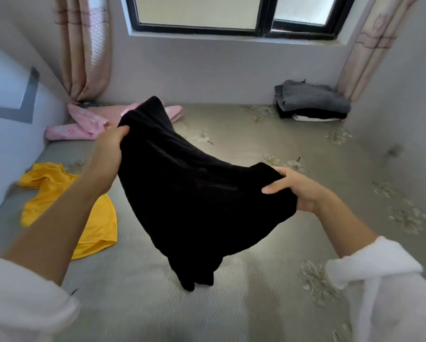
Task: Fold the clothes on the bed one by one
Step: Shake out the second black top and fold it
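Head view: left hand [109, 146] and right hand [297, 187] each grip an edge of a black garment [194, 193], held spread above the bed [256, 149], its lower end hanging near the sheet. Yellow garment [95, 225] and pink garment [83, 124] lie unfolded at left; folded stack [310, 101] sits in far right corner.

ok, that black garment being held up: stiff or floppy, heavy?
Probably floppy: the black garment sags between the left hand and right hand, its lower end hanging limp toward the bed. Likely light: two grips at its upper edge carry it all.
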